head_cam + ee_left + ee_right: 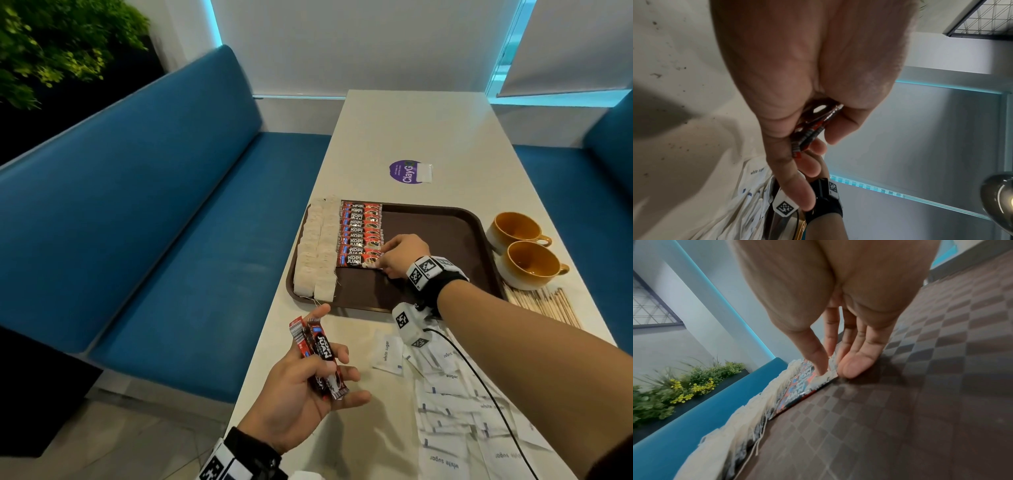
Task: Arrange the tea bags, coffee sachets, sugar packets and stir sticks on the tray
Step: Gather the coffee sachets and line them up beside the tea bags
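Note:
A brown tray [442, 233] lies on the white table. Two columns of tea bags [317, 250] fill its left side, and a row of red coffee sachets [361, 233] lies beside them. My right hand [385, 265] is over the tray and pinches the right end of the nearest coffee sachet [807, 386] between index finger and thumb, while the sachet lies flat. My left hand [329, 359] hovers at the table's near left edge and grips two more coffee sachets [320, 356]; in the left wrist view they show end-on [807, 138]. White sugar packets [459, 397] lie loose near me. Wooden stir sticks [544, 305] lie right of the tray.
Two mustard cups [517, 229] [531, 265] stand right of the tray, behind the sticks. A purple sticker [406, 172] is on the table beyond the tray. A blue bench [164, 219] runs along the left. The tray's right half shows bare surface.

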### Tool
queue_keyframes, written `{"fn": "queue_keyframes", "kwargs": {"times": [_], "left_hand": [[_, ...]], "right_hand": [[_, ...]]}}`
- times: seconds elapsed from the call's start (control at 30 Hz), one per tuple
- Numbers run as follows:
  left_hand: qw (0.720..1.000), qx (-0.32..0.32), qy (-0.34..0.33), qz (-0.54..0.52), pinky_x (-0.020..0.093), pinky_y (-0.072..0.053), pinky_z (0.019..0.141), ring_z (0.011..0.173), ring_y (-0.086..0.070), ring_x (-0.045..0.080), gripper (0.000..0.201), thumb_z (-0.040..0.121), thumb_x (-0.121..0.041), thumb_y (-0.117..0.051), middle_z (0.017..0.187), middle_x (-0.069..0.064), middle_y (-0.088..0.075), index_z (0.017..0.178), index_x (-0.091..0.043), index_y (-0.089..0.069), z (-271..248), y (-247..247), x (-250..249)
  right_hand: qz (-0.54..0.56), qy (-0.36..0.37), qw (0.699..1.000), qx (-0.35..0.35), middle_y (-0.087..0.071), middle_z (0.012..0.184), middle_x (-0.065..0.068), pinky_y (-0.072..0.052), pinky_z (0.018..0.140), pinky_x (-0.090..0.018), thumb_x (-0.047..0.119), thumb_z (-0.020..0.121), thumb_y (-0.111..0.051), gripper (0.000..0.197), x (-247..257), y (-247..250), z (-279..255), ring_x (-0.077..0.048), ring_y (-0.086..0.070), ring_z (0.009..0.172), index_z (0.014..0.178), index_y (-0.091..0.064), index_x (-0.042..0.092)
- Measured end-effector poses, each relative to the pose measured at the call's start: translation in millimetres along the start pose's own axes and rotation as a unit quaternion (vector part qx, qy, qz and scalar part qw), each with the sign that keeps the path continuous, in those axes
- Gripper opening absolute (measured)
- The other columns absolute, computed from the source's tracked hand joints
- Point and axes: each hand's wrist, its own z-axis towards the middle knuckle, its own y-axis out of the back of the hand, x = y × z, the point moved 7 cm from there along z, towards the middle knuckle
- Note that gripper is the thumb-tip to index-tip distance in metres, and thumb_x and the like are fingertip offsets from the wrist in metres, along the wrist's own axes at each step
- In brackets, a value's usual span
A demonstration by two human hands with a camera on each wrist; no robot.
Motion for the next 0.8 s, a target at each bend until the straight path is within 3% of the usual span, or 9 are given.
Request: {"fn": "queue_keyframes", "kwargs": {"times": [0.1,0.2,0.3,0.4,0.5,0.63,0.7,0.8], "left_hand": [[1.0,0.0,-0.007,0.002,0.055,-0.055,0.078,0.087,-0.063,0.037,0.071,0.09,0.013,-0.039,0.102,0.02,-0.058,0.137,-0.036,-0.059,-2.2,-2.5,-1.8],[1.0,-0.004,-0.015,0.003,0.055,-0.057,0.076,0.098,-0.067,0.046,0.073,0.093,0.015,-0.036,0.109,0.025,-0.064,0.142,-0.037,-0.054,-2.7,-4.8,-2.8],[1.0,0.007,-0.016,0.016,0.055,-0.059,0.079,0.112,-0.065,0.052,0.055,0.095,0.014,-0.035,0.126,0.029,-0.065,0.144,-0.008,-0.045,-5.9,-10.7,-4.4],[0.999,0.034,-0.013,0.04,0.054,-0.059,0.086,0.117,-0.062,0.052,0.044,0.095,0.007,-0.044,0.133,0.029,-0.062,0.138,0.002,-0.043,-11.8,-22.2,-4.2],[0.995,0.04,-0.015,0.092,0.045,-0.061,0.084,0.11,-0.067,0.05,0.037,0.1,0.0,-0.049,0.131,0.026,-0.065,0.136,0.003,-0.046,-17.0,-34.4,-1.0],[0.989,0.022,-0.015,0.145,0.03,-0.061,0.069,0.082,-0.073,0.038,0.033,0.1,-0.007,-0.052,0.121,0.024,-0.07,0.132,0.001,-0.054,-22.3,-43.4,5.2],[0.987,0.009,-0.016,0.157,0.028,-0.059,0.061,0.071,-0.071,0.035,0.026,0.096,-0.009,-0.059,0.113,0.021,-0.072,0.12,0.003,-0.06,-24.2,-45.4,8.4],[0.986,-0.011,-0.026,0.163,0.029,-0.056,0.055,0.063,-0.068,0.035,0.006,0.091,-0.01,-0.065,0.093,0.017,-0.064,0.093,-0.005,-0.062,-27.4,-48.6,11.0]], "right_hand": [[0.021,0.012,1.0,-0.005,-0.076,0.088,-0.009,-0.065,0.074,-0.044,0.004,0.071,-0.087,0.025,-2.3,8.3,-4.1,-0.026,-0.075,0.078,0.086,-0.071,0.018],[0.06,0.047,0.997,-0.015,-0.075,0.083,-0.008,-0.064,0.069,-0.039,0.006,0.076,-0.083,0.02,4.3,23.0,-21.8,-0.021,-0.07,0.064,0.087,-0.071,0.017],[0.133,0.104,0.985,0.027,-0.071,0.082,-0.01,-0.057,0.062,-0.034,0.006,0.082,-0.081,0.015,15.4,31.6,-59.0,-0.018,-0.063,0.058,0.091,-0.071,0.013],[0.17,0.157,0.97,0.075,-0.069,0.082,-0.009,-0.055,0.06,-0.032,0.008,0.088,-0.078,0.01,20.5,37.1,-111.8,-0.018,-0.064,0.06,0.095,-0.073,0.011],[0.182,0.181,0.958,0.126,-0.073,0.089,-0.01,-0.057,0.061,-0.032,0.012,0.091,-0.075,0.009,13.0,36.2,-159.6,-0.022,-0.068,0.065,0.099,-0.073,0.012],[0.231,0.189,0.941,0.158,-0.075,0.095,-0.013,-0.057,0.067,-0.038,0.022,0.093,-0.073,0.017,2.1,42.2,-204.2,-0.027,-0.069,0.07,0.107,-0.072,0.012],[0.264,0.19,0.93,0.17,-0.075,0.097,-0.014,-0.058,0.065,-0.036,0.02,0.091,-0.073,0.022,-1.4,46.6,-222.0,-0.027,-0.068,0.072,0.111,-0.07,0.01],[0.281,0.189,0.924,0.179,-0.074,0.099,-0.019,-0.058,0.063,-0.036,0.008,0.087,-0.075,0.026,-13.5,47.9,-239.1,-0.029,-0.067,0.073,0.113,-0.068,0.006]]}}
